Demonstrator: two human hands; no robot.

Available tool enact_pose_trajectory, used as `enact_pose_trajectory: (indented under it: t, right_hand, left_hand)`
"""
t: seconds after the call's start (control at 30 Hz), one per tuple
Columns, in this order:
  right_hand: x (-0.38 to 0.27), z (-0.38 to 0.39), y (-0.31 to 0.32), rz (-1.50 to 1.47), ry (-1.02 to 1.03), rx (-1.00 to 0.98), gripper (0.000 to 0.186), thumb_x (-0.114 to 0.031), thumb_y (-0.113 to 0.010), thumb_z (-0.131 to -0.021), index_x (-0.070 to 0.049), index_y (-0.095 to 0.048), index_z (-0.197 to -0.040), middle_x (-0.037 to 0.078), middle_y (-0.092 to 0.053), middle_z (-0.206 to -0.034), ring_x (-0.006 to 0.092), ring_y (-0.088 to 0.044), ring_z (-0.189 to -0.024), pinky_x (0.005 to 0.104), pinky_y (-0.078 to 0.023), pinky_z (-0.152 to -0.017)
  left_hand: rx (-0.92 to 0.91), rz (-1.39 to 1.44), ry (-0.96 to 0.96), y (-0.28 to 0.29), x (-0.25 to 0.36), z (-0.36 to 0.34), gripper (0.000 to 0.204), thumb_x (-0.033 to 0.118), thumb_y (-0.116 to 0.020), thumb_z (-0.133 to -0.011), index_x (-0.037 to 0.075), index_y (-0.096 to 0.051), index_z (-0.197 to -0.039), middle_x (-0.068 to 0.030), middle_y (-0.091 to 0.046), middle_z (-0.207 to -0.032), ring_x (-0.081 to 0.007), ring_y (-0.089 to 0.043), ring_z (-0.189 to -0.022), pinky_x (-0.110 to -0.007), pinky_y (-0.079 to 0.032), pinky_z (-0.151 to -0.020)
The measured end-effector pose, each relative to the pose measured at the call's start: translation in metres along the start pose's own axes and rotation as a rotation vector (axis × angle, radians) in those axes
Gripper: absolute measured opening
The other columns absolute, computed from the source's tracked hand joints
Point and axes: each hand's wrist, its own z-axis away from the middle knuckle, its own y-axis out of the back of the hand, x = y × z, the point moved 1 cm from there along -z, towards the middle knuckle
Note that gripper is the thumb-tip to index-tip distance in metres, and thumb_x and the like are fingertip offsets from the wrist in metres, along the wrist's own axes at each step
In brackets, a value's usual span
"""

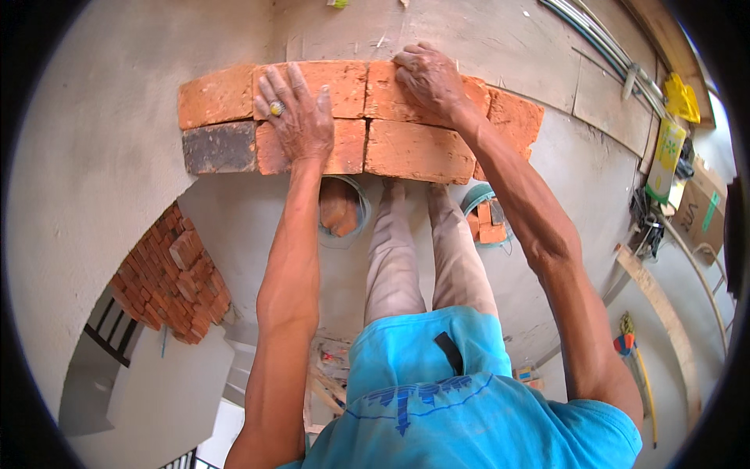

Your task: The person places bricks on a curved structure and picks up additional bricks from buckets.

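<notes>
Before me are two rows of bricks [215, 98], orange-red except a dark one [219, 148] at the lower left. My left hand [295, 113], with a ring, lies on an upper middle brick [343, 86], fingers spread and pointing away from me. My right hand [430, 82] is curled over the top edge of the upper brick [379, 102] to its right, gripping it. Below the rows my legs [398, 266] show, with my feet partly hidden by the bricks.
Two round containers hold bricks [340, 209] [488, 227]. A large brick stack [172, 270] sits lower left beside black railing [105, 336]. On the right are pipes [594, 43], a yellow bag [680, 98], cardboard [699, 207], a long board [664, 305] and a yellow-handled tool [644, 383].
</notes>
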Motion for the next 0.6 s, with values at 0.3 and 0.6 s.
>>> enact_pose_trajectory:
  t: [0.3,0.6]
  right_hand:
    - [-0.042,0.084,0.039,0.085,-0.23,0.324,0.059,-0.021,-0.069,-0.08,-0.013,-0.057,-0.137,0.016,-0.052,-0.141,0.0364,-0.045,-0.134,0.0497,-0.037,-0.114]
    - [-0.047,0.109,0.006,0.255,-0.246,0.137,0.076,-0.04,-0.07,-0.08,-0.018,-0.047,-0.149,0.023,-0.037,-0.155,0.0431,-0.031,-0.146,0.0591,-0.022,-0.121]
  left_hand:
    - [-0.047,0.07,0.009,0.005,-0.002,0.001,0.076,0.049,-0.047,-0.102,0.002,-0.026,-0.158,-0.0261,-0.015,-0.165,-0.0457,-0.011,-0.153,-0.062,-0.006,-0.123]
    - [-0.143,0.075,-0.089,0.007,0.004,0.002,0.077,0.053,-0.042,-0.104,0.007,-0.02,-0.161,-0.0217,-0.012,-0.167,-0.0413,-0.006,-0.155,-0.061,-0.004,-0.123]
